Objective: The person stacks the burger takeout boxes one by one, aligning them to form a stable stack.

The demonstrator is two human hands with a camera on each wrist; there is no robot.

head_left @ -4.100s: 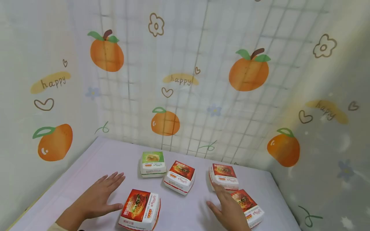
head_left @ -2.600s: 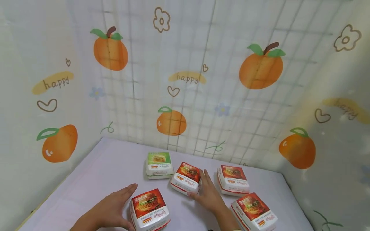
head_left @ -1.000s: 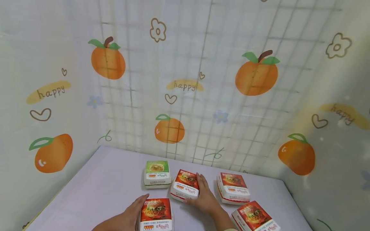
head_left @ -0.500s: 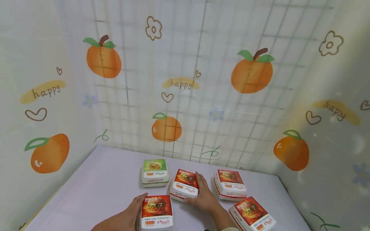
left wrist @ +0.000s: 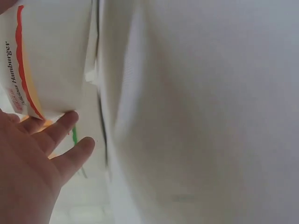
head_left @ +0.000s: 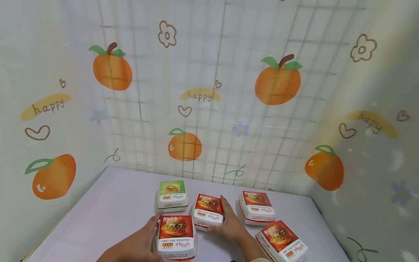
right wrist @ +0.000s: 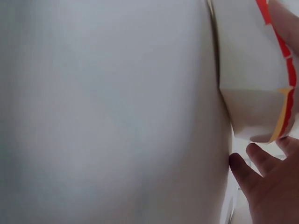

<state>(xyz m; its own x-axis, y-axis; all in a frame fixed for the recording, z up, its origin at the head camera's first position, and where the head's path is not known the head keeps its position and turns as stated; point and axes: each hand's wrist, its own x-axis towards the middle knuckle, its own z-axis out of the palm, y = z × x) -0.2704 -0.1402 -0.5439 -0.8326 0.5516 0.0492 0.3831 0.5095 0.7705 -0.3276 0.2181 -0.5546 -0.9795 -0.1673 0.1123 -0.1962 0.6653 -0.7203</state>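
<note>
My left hand [head_left: 139, 240] grips the left side of a red-and-white hamburger box [head_left: 176, 233] at the front, thumb near its front and fingers at its far side. In the left wrist view that box's white side [left wrist: 58, 60] shows, with fingertips at its lower edge. A second red hamburger box [head_left: 207, 207], just behind and to the right, is held by my right hand [head_left: 234, 227] along its right side. Its thumb lies at the front corner, its fingers towards the back. The right wrist view shows this box's pale side [right wrist: 252, 60] between thumb and fingers.
A green-topped hamburger box [head_left: 172, 195] stands behind the left-hand box. To the right are two more red boxes, one farther back [head_left: 256, 207] and one nearer [head_left: 282, 241]. A pale table [head_left: 121, 193] carries them all, with an orange-printed curtain [head_left: 140, 138] around its back and sides.
The left hand has taken hold of the front box, turned it straight and moved it away from me, towards the middle box. The right hand has gone from the right-side boxes to the middle box.
</note>
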